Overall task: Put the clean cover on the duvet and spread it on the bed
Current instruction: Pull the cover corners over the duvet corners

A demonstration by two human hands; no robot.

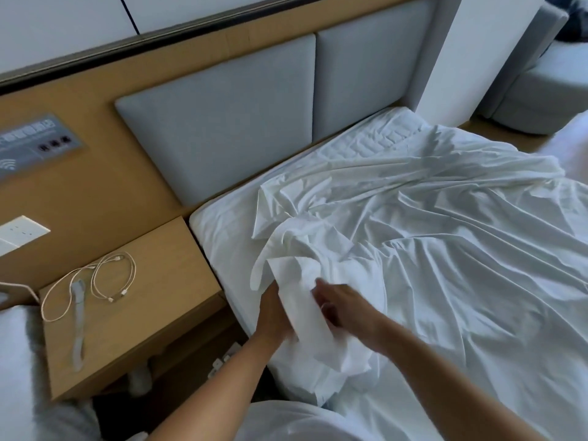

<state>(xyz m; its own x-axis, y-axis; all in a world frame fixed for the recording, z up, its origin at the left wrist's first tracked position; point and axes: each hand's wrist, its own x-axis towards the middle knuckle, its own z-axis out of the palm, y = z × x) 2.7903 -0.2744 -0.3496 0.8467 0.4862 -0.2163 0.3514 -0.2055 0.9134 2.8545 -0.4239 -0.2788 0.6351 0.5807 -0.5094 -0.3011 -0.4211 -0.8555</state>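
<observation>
Duvet cover (445,249), white and heavily creased, lies spread loosely over most of the bed (216,237), with deep folds running toward the far side. Its near corner (305,300) is bunched into a raised heap at the bed's near edge, and both bare hands meet there. The left hand (272,316) reaches up from below and goes in behind a flap of the white fabric. Its fingers are hidden by the cloth, so I cannot tell whether they are clenched or released. The right hand (342,308) comes in from the right, slightly blurred, with its fingers (321,292) curled down and grasping the same bunched fabric. At the head of the bed a strip of quilted mattress pad (375,144) shows uncovered.

Behind it stand two grey padded headboard panels (222,122) set against light wood. Just left of the bed is a low wooden bedside desk (159,281), which carries looped white charging cables (111,281) and a pale grey strap (78,316). On the wood wall above it are a grey socket panel (41,144) and a white switch plate (22,232). A grey upholstered seat (541,74) is at far upper right. A white pillow (16,361) is at lower left.
</observation>
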